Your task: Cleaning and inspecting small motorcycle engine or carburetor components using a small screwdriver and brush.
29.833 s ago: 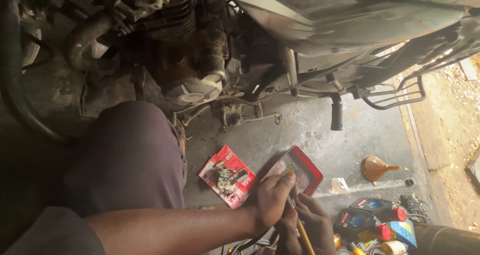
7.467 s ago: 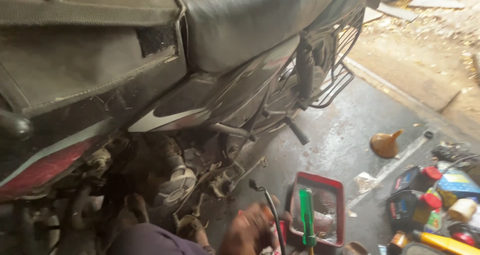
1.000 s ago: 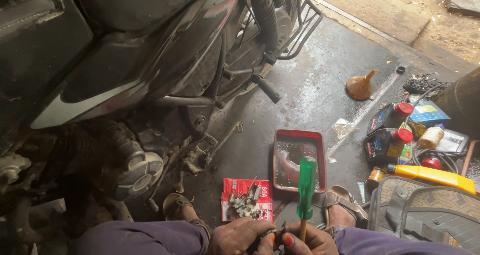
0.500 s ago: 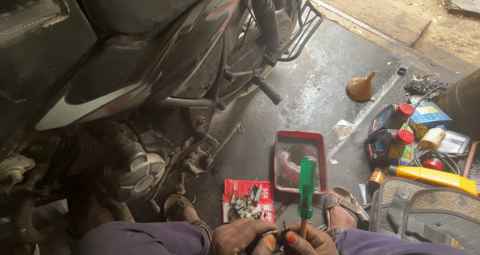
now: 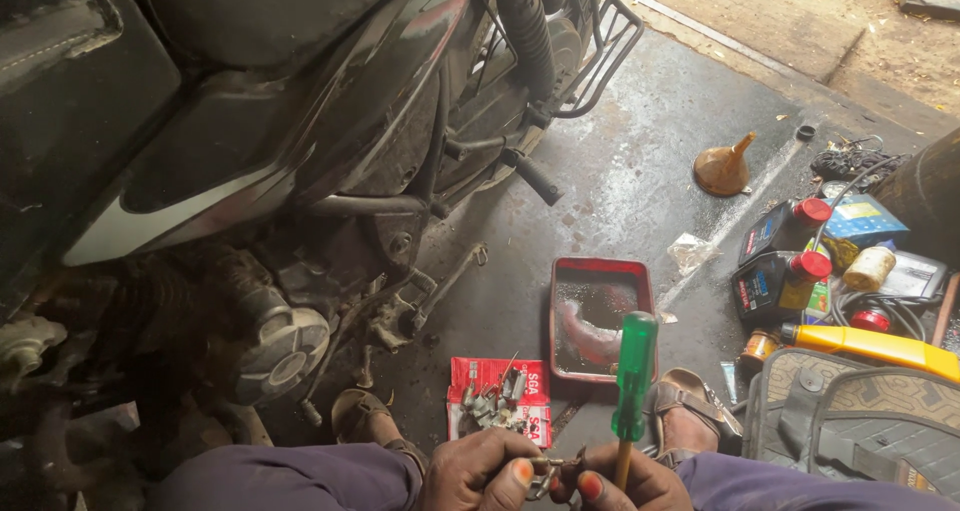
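Note:
At the bottom edge, my left hand (image 5: 478, 471) and my right hand (image 5: 625, 481) meet over a small metal part (image 5: 548, 468) pinched between their fingers. My right hand also grips a screwdriver with a green handle (image 5: 633, 376), which stands upright above it. Just beyond my hands, a red packet (image 5: 500, 409) lies on the floor with several bolts and small metal parts on it. A red tray (image 5: 598, 316) with oily liquid sits right of the packet. The motorcycle engine (image 5: 275, 341) is at the left.
The dark motorcycle (image 5: 300, 121) fills the upper left, its footpeg (image 5: 532, 176) sticking out. An orange funnel (image 5: 722, 168), black oil bottles with red caps (image 5: 780, 271), a yellow can (image 5: 870, 343) and a grey bag (image 5: 850, 421) crowd the right. My sandalled feet (image 5: 690, 411) rest on the wet concrete.
The view has shifted slightly. My hands stay together at the bottom with the screwdriver upright; the small part between my fingers shows a little more.

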